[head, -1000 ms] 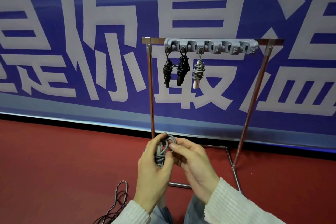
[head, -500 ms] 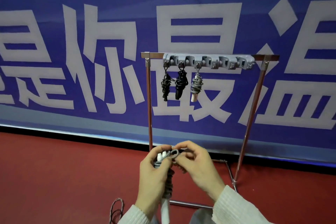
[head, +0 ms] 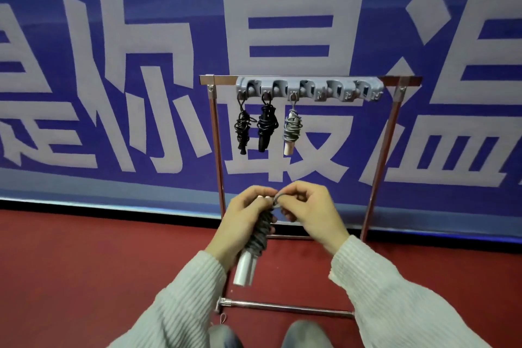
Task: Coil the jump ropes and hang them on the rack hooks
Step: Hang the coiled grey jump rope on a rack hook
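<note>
the left hand grips a coiled grey jump rope with white handles upright. the right hand pinches its top loop. beyond, three coiled ropes hang from a grey hook strip on the steel-tube rack.

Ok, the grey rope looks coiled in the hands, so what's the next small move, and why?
Probably lift the grey coiled rope to the free hook beside the hung grey rope: the left hand grips the bundle, and the right hand pinches its top loop.
</note>
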Action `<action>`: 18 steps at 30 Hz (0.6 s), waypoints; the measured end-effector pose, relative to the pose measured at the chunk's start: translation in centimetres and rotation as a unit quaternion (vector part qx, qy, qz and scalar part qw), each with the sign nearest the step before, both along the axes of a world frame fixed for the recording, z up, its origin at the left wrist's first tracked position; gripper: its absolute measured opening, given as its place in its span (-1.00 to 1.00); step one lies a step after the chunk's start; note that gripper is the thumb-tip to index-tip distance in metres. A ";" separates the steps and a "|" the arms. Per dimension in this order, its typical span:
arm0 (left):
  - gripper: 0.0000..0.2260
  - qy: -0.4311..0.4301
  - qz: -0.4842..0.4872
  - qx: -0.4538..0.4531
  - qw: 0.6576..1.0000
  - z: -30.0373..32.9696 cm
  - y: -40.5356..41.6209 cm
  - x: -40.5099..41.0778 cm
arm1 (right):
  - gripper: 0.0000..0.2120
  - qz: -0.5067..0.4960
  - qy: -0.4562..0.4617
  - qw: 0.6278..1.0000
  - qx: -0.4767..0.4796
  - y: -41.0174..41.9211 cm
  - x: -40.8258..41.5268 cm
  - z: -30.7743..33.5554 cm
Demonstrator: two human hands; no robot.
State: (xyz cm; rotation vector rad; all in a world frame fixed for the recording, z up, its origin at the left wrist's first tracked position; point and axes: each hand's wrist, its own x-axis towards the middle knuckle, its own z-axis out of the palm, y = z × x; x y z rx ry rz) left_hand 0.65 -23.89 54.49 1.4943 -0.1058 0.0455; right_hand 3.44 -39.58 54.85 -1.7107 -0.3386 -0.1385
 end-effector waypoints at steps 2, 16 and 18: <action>-0.91 -0.050 0.011 0.102 0.993 0.2 0.0 0.9 | -0.91 -0.017 0.013 1.000 -0.005 -0.1 0.8 0.3; -0.93 -0.179 0.046 0.167 0.968 5.8 -5.3 11.9 | -0.85 -0.039 0.008 0.985 0.166 -4.2 9.7 6.8; -0.87 -0.180 0.041 0.188 0.965 7.0 -6.3 14.4 | -0.91 -0.054 -0.011 0.989 0.135 -5.6 11.4 7.3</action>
